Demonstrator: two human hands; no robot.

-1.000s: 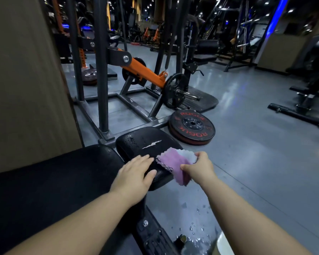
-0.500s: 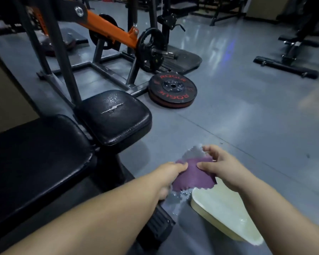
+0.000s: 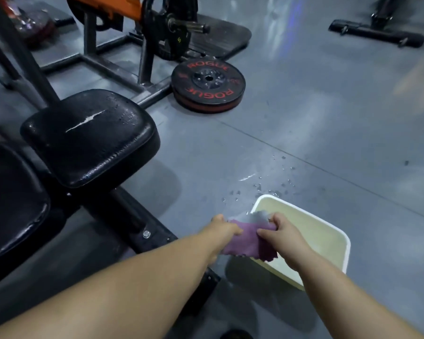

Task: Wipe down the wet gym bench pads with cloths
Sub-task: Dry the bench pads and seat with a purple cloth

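Observation:
A purple cloth (image 3: 249, 239) with a pale grey one bunched behind it is stretched between both hands. My left hand (image 3: 222, 230) grips its left end and my right hand (image 3: 283, 236) grips its right end. The cloths hang over the near left corner of a white basin (image 3: 338, 234) on the floor. The small black bench pad (image 3: 88, 135), torn along a pale line and beaded with water, stands to the upper left. The larger black pad (image 3: 10, 204) lies at the left edge.
Water drops (image 3: 274, 185) spot the grey floor beyond the basin. A black and red weight plate (image 3: 207, 84) lies flat by a steel machine frame (image 3: 142, 69). The bench's black base rail (image 3: 157, 238) runs under my left forearm. Another machine foot (image 3: 377, 35) is far right.
The cloth left the small pad and came down to the right over the basin. My left hand came off the pad and took the cloth's other end. My view tilted down.

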